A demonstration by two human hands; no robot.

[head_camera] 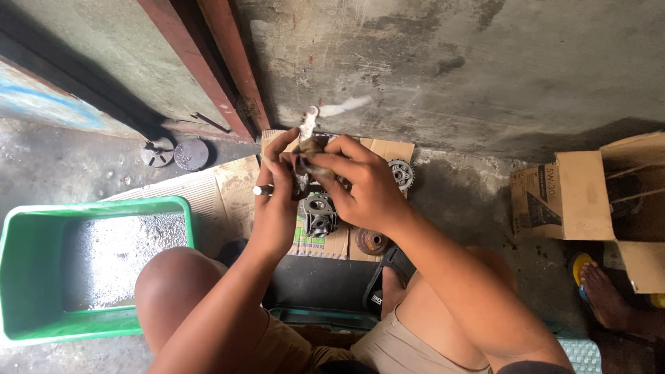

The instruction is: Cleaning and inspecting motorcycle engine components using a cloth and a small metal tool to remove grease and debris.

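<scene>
Your left hand (277, 201) and right hand (360, 187) meet around a small metal part (309, 154), and just below that grip a round toothed housing (318, 215) sits on the flattened cardboard (228, 187), with a gear (401, 173) just right of your right hand and a rusty disc (372, 242) lower right. Well to the left of the grip stands a tub (28, 277), beside your left knee (173, 277), and two round discs (173, 152) lie up-left near the wall. Far right of the grip an open cardboard box (589, 201) sits, with another person's foot (603, 294) below it.
</scene>
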